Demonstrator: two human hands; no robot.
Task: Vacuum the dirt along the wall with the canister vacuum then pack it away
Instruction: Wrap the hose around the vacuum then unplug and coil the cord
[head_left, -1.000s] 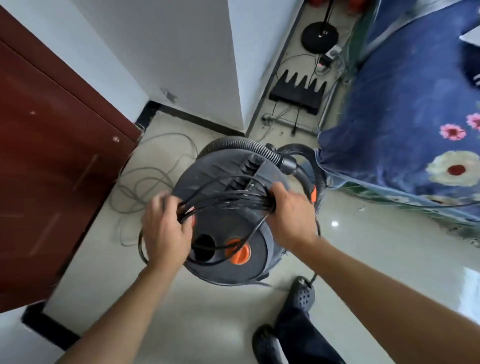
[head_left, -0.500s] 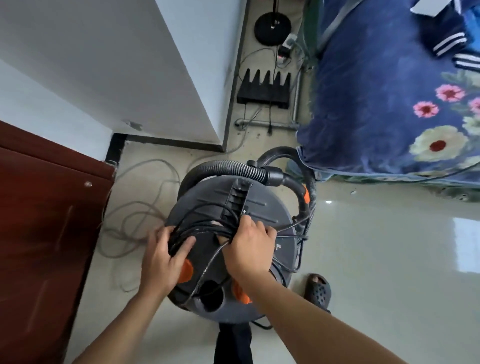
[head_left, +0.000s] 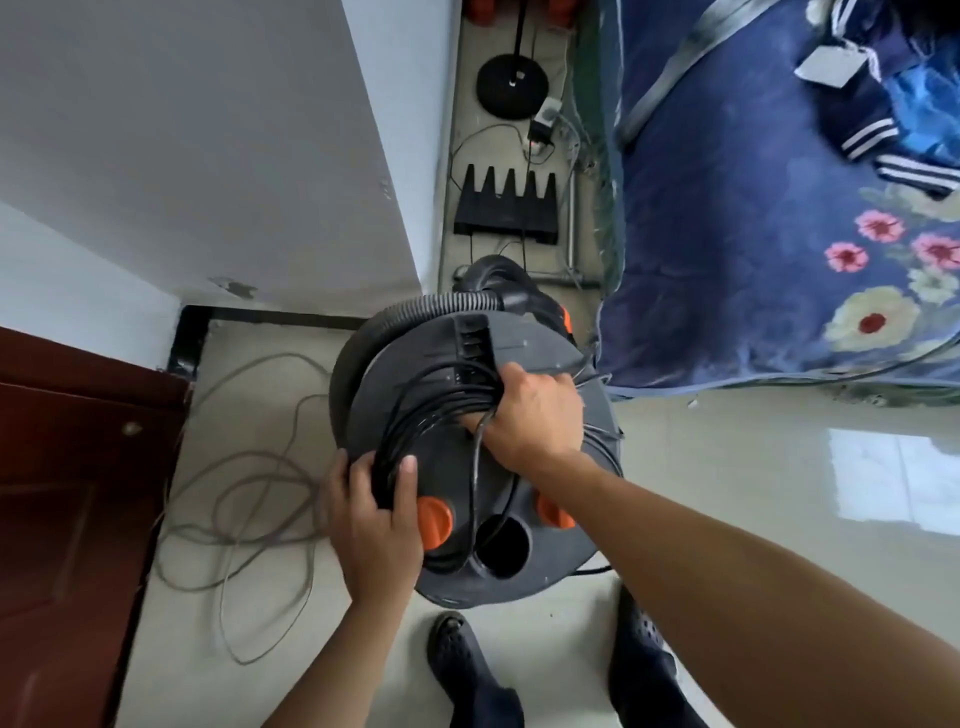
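Observation:
A dark grey canister vacuum (head_left: 524, 358) with orange knobs stands on the tiled floor just in front of my feet. Its ribbed black hose (head_left: 415, 312) curls around the far rim. A coiled black power cord (head_left: 431, 410) lies across the lid. My left hand (head_left: 374, 519) grips the near-left end of the coil beside an orange knob. My right hand (head_left: 530, 410) clutches the far-right end of the same coil near the handle.
A loose grey cable (head_left: 249, 499) sprawls on the floor to the left, next to a dark red door (head_left: 67, 493). A white wall corner (head_left: 400, 249) rises behind the vacuum. A blue flowered bedspread (head_left: 779, 234) hangs at the right. A black toothed rack (head_left: 506, 213) and lamp base (head_left: 511, 83) lie beyond.
The view has swung so the vacuum sits closer to the wall corner. My right hand slid toward the far right of the coil; my left hand shifted down toward the near orange knob.

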